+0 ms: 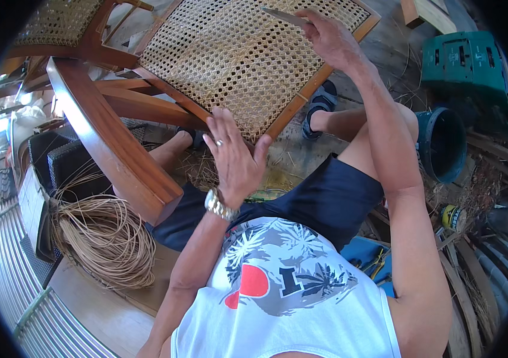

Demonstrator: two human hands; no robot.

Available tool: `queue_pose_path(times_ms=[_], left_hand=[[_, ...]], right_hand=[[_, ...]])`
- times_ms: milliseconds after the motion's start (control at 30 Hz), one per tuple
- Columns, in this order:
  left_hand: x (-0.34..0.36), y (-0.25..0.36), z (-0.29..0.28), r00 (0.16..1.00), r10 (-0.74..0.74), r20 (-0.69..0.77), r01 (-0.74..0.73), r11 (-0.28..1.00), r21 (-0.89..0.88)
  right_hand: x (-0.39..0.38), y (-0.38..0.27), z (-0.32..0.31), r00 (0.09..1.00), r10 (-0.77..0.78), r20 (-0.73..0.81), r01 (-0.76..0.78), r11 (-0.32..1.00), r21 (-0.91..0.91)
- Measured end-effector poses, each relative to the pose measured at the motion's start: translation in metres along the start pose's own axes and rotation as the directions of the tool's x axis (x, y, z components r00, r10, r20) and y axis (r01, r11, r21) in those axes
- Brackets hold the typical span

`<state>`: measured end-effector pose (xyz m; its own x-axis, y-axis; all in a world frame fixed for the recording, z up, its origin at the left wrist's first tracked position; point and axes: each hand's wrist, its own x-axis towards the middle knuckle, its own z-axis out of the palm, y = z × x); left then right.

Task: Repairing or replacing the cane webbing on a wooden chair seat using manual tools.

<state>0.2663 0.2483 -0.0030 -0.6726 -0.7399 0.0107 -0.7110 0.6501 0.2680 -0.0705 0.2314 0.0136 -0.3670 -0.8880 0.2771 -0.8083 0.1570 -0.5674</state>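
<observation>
A woven cane panel (pixel 206 56) in a wooden frame (pixel 293 110) spreads out before me, part of a brown wooden chair. My left hand (pixel 236 158), with a ring and a metal watch, lies at the panel's near corner. Its fingers are stretched out and hold nothing. Over the far right part of the panel, my right hand (pixel 331 42) grips a knife (pixel 284 16) with a pointed metal blade. The blade points left across the weave; its handle is hidden in the fingers.
A curved wooden chair part (pixel 114 140) rises at my left. Below it lies a coil of cane strands (pixel 108 241). To the right stand a green plastic crate (pixel 463 62), a dark bucket (pixel 445 146) and a small yellow can (pixel 453 218). Strand scraps litter the floor.
</observation>
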Motion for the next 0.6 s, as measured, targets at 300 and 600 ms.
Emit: queue_pose_path(times_ms=[300,600], left_hand=[[-0.062,0.020,-0.059,0.840,0.427,0.335,-0.153,0.778,-0.609],[-0.067,-0.012,-0.059,0.836,0.308,0.453,-0.044,0.861,-0.506]], right_hand=[[-0.031,0.034,-0.005,0.997,0.072,-0.019,-0.071,0.995,0.073],[-0.020,0.026,-0.008,0.988,0.154,-0.019,-0.150,0.979,0.136]])
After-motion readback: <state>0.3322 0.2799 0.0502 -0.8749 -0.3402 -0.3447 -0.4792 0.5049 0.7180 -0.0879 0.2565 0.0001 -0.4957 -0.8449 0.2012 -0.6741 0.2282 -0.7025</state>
